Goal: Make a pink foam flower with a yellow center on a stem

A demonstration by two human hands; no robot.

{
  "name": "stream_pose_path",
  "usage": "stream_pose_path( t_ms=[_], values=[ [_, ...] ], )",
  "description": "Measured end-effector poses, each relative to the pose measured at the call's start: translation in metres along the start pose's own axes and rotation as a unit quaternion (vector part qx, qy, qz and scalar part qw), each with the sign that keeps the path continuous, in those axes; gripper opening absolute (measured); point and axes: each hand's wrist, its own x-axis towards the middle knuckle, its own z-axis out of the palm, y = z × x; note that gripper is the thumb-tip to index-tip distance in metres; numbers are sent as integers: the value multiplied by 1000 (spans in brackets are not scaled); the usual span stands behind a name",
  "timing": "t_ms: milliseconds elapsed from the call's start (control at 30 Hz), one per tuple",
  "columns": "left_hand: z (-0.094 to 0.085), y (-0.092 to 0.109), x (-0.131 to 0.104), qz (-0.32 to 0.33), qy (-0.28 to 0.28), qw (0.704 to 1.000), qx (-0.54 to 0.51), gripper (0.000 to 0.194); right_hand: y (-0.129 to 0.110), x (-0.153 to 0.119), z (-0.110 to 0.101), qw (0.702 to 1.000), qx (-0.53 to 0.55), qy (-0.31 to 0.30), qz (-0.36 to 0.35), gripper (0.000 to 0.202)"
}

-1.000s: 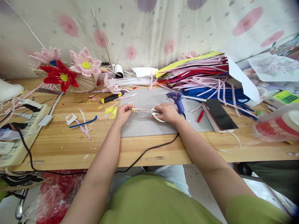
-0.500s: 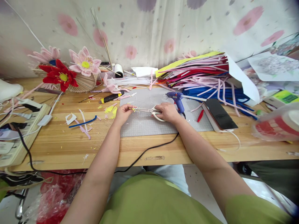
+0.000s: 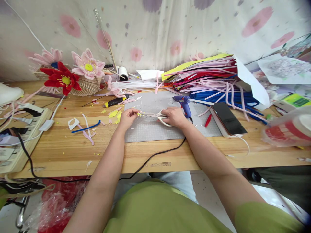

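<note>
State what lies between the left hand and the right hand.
In the head view, scissors extend from the right hand toward a yellow-and-white piece in the left hand.

smooth wood grain, desk | shiny metal blades, scissors | fuzzy petals, red flower | smooth plastic, glue gun | glossy black screen, phone | matt grey, cutting mat

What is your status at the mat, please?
Left hand pinching small yellow-and-white piece; right hand gripping scissors, blades at piece; glue gun close beyond right hand.
</note>
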Motion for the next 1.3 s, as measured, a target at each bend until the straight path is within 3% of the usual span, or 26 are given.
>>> stream_pose_path(
  t_ms=[267,367,567,767,900,1000,1067,1167,1300],
  values=[
    [0,-1,0,9,-1,1000,19,10,2,-2,-3,1000,11,3,16,41],
    [-2,-6,0,41,1,997,58,14,1,-2,-3,999,12,-8,31,42],
    [-2,-16,1,143,-32,985,95,17,-11,6,-2,983,7,-38,180,36],
    [2,-12,0,110,-16,992,56,9,-14,16,-4,973,29,-42,226,39],
    [3,-10,-1,88,-21,994,53,7,-14,20,-10,972,50,-8,228,31],
    [4,-10,-2,81,-29,995,55,6,-24,28,-15,969,145,24,200,21],
    [4,-10,-1,79,-28,995,51,6,-35,37,-16,950,266,22,161,17],
    [3,-10,-1,80,-23,995,48,10,-52,51,-11,897,428,-3,112,19],
    [2,-9,0,78,-16,996,50,15,-62,62,-3,840,531,-27,112,21]
  ],
)
